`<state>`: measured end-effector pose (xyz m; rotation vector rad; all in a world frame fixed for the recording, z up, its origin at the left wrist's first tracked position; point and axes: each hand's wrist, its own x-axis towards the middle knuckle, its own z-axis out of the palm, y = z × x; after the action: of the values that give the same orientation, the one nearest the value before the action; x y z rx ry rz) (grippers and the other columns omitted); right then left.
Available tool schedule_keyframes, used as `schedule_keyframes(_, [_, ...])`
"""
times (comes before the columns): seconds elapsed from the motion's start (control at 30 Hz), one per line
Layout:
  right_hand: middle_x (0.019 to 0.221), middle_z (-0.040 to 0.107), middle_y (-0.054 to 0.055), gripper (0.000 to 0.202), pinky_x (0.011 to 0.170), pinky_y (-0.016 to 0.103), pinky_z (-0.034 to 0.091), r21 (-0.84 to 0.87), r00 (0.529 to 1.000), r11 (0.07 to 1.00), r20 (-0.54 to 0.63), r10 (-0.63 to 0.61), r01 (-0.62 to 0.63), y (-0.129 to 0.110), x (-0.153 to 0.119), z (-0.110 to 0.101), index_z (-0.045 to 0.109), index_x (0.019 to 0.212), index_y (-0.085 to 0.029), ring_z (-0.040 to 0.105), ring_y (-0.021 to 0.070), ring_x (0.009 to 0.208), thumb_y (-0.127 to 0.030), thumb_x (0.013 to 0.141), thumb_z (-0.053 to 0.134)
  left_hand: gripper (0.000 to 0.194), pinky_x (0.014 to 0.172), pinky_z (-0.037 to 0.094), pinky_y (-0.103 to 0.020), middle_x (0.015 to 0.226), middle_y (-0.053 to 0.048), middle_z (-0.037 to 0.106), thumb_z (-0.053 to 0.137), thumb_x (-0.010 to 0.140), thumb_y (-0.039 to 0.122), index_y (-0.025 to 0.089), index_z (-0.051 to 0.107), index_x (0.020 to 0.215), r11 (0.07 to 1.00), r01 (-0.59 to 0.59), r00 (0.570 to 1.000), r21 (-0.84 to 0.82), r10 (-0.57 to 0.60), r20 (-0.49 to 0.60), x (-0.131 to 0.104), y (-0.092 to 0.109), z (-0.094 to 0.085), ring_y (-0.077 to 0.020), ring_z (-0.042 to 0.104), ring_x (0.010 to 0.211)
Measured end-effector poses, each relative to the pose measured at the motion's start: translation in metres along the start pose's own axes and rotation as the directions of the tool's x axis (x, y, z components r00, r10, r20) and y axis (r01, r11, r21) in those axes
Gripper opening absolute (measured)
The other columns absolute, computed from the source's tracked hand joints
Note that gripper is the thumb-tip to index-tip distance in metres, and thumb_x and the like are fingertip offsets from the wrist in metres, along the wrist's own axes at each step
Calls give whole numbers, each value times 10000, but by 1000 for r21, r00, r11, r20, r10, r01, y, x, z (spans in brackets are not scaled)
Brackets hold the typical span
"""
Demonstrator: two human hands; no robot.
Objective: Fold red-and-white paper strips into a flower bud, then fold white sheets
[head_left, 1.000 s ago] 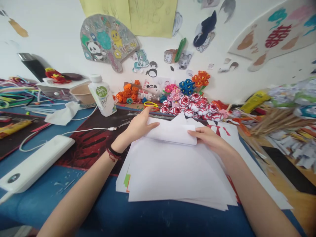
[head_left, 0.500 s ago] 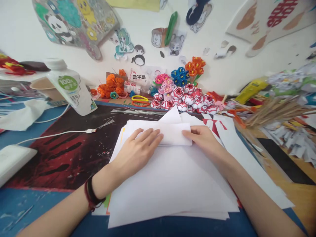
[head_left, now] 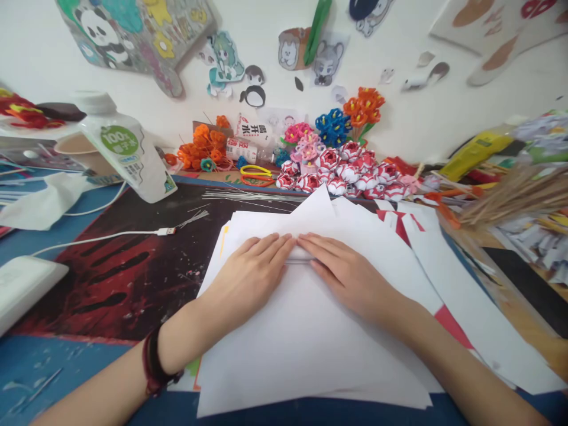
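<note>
A folded strip of white paper (head_left: pixel 300 253) lies near the top of a pile of white paper sheets (head_left: pixel 306 337). My left hand (head_left: pixel 252 269) rests flat on the strip's left part, fingers stretched out and pointing up and right. From the other side my right hand (head_left: pixel 348 269) lies over the right part, its fingers extended and fingertips almost meeting those of the left. Both hands press down and cover most of the strip. Behind them a pointed corner of white paper (head_left: pixel 314 207) sticks up from the pile.
Red-and-white paper flowers (head_left: pixel 350 168) line the wall, beside orange flowers (head_left: pixel 202 148). A white bottle (head_left: pixel 126 151), a charging cable (head_left: pixel 110 238) and a white power block (head_left: pixel 31 290) are at left. Paper strips (head_left: pixel 479 307) and a black bar (head_left: pixel 528 287) lie at right.
My right hand has let go of the strip's right end and moved left, flattening onto it beside my left hand. The left hand stays on the strip. The view has shifted slightly.
</note>
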<state>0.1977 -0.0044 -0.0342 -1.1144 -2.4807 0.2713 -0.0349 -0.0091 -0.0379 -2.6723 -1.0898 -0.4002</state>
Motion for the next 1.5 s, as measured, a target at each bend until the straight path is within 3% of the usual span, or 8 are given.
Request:
schedule_keyframes(0.23, [1523, 499, 74, 476, 1188, 445, 409, -35, 999, 999, 27, -21, 22, 11, -1, 9, 470, 1496, -176, 445, 198, 1433, -147, 1031, 374, 457, 1144, 397, -481, 1524, -124, 489, 409, 1016, 151, 103, 476, 1466, 994, -53, 999, 101, 54, -5, -14, 10, -7, -287, 465, 1415])
schedule_keyframes(0.43, [1524, 490, 86, 480, 1181, 469, 416, -141, 999, 989, 14, -41, 43, 10, -1, 13, 468, 1494, -161, 437, 210, 1437, -132, 1025, 369, 464, 1105, 458, -458, 1510, -132, 504, 358, 1050, 258, 71, 464, 1462, 1000, -2, 1000, 4, 2, 22, -15, 15, 0, -269, 501, 1389])
schedule_keyframes(0.63, [1510, 491, 125, 527, 1204, 471, 394, -266, 980, 951, -77, -181, 155, -9, -10, 16, 475, 1482, -95, 418, 247, 1447, -33, 965, 394, 467, 1117, 446, -457, 1535, -104, 477, 341, 1052, 253, 107, 441, 1485, 997, 27, 999, -70, -24, 34, -16, 14, 3, -250, 484, 1405])
schedule_keyframes(0.8, [1432, 566, 143, 496, 1143, 458, 475, -303, 982, 946, -105, -155, 117, -16, -16, 20, 532, 1442, -96, 533, 270, 1356, -40, 965, 407, 469, 1120, 447, -446, 1541, -93, 466, 332, 1055, 256, 117, 443, 1489, 998, 37, 999, -49, -35, 40, -18, 15, 3, -252, 481, 1407])
schedule_keyframes(0.93, [1369, 614, 160, 406, 1097, 432, 519, -339, 979, 932, -110, -174, 127, -15, -15, 20, 630, 1329, -53, 604, 275, 1282, -60, 987, 412, 446, 1083, 492, -452, 1491, -139, 516, 341, 1044, 224, 58, 518, 1419, 1000, 23, 1000, 3, -23, -9, -18, 18, 3, -281, 529, 1365])
schedule_keyframes(1.5, [1350, 633, 126, 412, 1080, 418, 523, -239, 983, 965, -116, -140, 109, -14, -14, 19, 645, 1329, -114, 625, 246, 1256, -85, 997, 404, 410, 1037, 554, -472, 1425, -176, 569, 378, 1025, 167, 57, 581, 1363, 1000, -3, 999, 15, 4, -33, -20, 20, 2, -309, 592, 1293])
